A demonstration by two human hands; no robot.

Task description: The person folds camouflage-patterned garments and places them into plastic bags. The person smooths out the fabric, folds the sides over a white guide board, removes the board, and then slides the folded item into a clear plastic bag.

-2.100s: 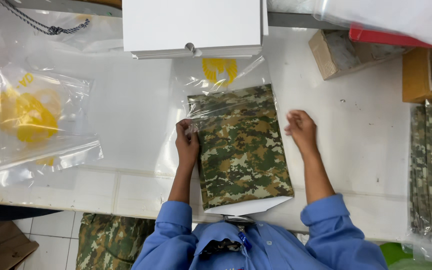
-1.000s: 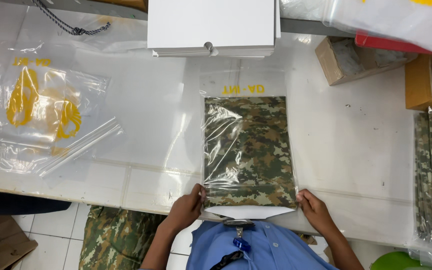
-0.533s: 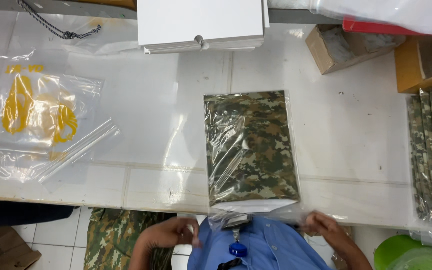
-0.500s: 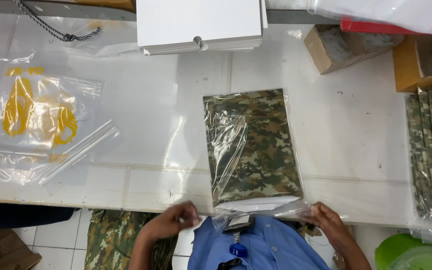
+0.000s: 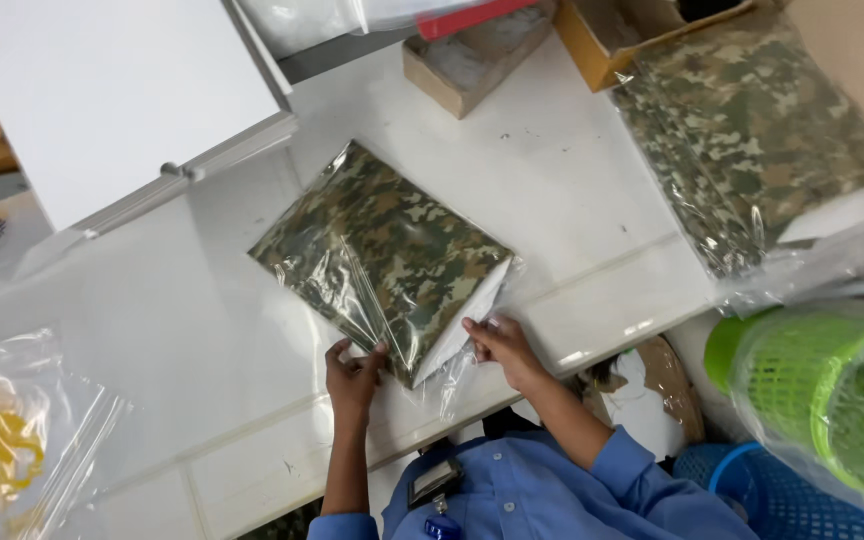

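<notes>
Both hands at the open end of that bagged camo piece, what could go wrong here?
1. The bagged camouflage garment lies near the table edge; a tug by the left hand or right hand might slide it off.
2. The loose bag mouth looks crumpled and may seal with wrinkles.

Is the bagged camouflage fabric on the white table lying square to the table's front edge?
No: the bagged camouflage fabric lies turned at an angle on the white table, held at its near end by the left hand and right hand.
</notes>
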